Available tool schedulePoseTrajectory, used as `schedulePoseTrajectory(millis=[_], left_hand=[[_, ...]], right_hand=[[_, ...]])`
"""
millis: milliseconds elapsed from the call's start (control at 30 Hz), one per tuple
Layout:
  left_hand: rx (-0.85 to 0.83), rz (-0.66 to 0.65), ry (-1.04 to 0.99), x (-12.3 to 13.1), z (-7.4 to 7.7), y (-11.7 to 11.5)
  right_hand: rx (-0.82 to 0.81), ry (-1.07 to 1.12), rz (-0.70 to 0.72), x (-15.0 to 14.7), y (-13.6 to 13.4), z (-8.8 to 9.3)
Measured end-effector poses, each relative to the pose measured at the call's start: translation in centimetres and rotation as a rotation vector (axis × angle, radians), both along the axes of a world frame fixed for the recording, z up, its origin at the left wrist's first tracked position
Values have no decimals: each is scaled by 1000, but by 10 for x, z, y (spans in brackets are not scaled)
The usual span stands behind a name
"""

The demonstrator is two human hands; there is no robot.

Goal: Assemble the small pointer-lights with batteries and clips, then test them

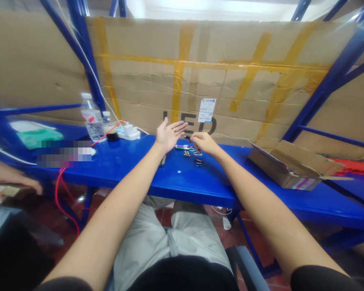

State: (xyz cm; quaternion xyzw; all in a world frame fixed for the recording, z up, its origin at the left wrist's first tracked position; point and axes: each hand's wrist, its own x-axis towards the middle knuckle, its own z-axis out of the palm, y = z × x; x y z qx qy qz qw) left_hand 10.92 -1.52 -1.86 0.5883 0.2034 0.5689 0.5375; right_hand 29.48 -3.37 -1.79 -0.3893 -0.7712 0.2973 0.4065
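Note:
My left hand (169, 135) is held palm up above the blue table, its fingers stretched out. A tiny gold-coloured spot shows at its fingers; whether it is a ring or a loose piece I cannot tell. My right hand (204, 142) pinches a small dark piece (187, 138) close to the left fingertips. Below the hands lie several coloured metallic rods (184, 147), a group of small brass-coloured pieces (187, 153), a silvery carabiner (197, 153) and a dark multicoloured carabiner (199, 163). A narrow dark object (163, 161) lies partly behind my left wrist.
An open cardboard box (291, 167) stands on the right of the blue table (197, 188). To the left are a water bottle (92, 119), a small dark-liquid bottle (111, 128) and a power strip (130, 132). Another person's hand (10, 178) holds something at far left.

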Motion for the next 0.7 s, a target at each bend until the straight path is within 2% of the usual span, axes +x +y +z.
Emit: schedulePoseTrajectory(millis=[233, 500, 700], left_hand=[[-32, -36, -18, -7, -1, -3], [-48, -40, 27, -7, 0, -3], [-30, -63, 7, -8, -1, -2]], right_hand=[[39, -97, -9, -2, -10, 7], [310, -310, -19, 0, -13, 11], [321, -327, -32, 0, -12, 11]])
